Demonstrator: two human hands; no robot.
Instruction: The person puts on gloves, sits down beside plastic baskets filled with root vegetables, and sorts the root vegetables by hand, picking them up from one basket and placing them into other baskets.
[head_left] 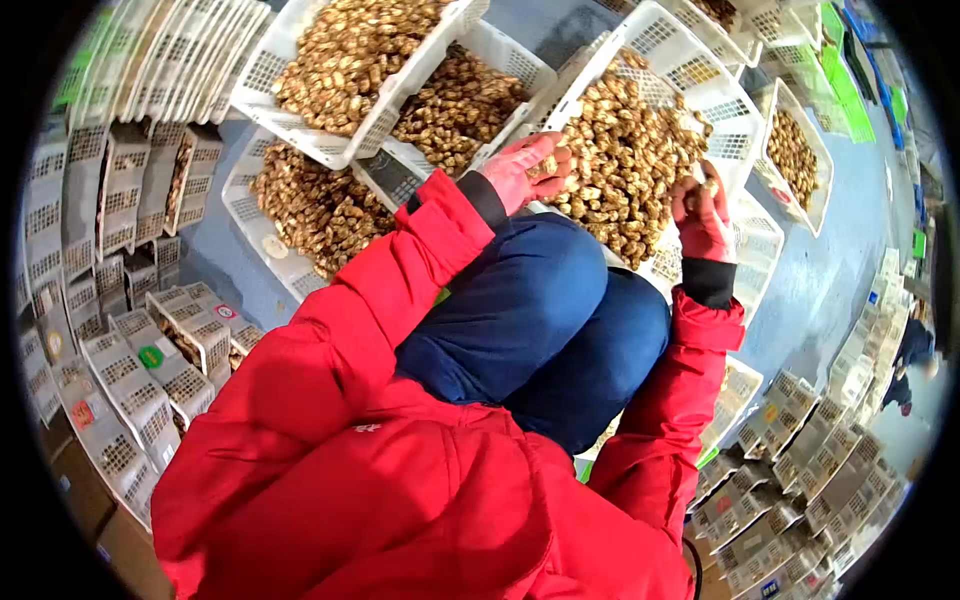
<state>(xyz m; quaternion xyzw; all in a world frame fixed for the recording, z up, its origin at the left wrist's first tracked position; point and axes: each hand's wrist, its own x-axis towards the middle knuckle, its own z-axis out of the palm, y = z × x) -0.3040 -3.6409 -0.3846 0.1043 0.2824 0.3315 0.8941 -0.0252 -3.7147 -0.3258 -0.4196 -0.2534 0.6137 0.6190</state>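
Note:
In front of my knees a white perforated plastic crate (733, 150) holds a heap of small, glossy, brown rounded pieces (630, 150), whose exact kind I cannot make out. My left hand (528, 172) is at the crate's left rim, its fingers curled around one or more of the brown pieces. On the opposite side, my right hand (705, 215) is closed near the right rim, thumb and fingers pressed together. A small pale bit shows at its fingertips, too small to name.
More filled crates (365, 140) overlap at the left, with another crate (825, 190) on the blue floor (800, 280) at the right. Stacked crates (130, 370) line the left side, and others (790, 480) stand at lower right. Another person (912, 350) is at the far right.

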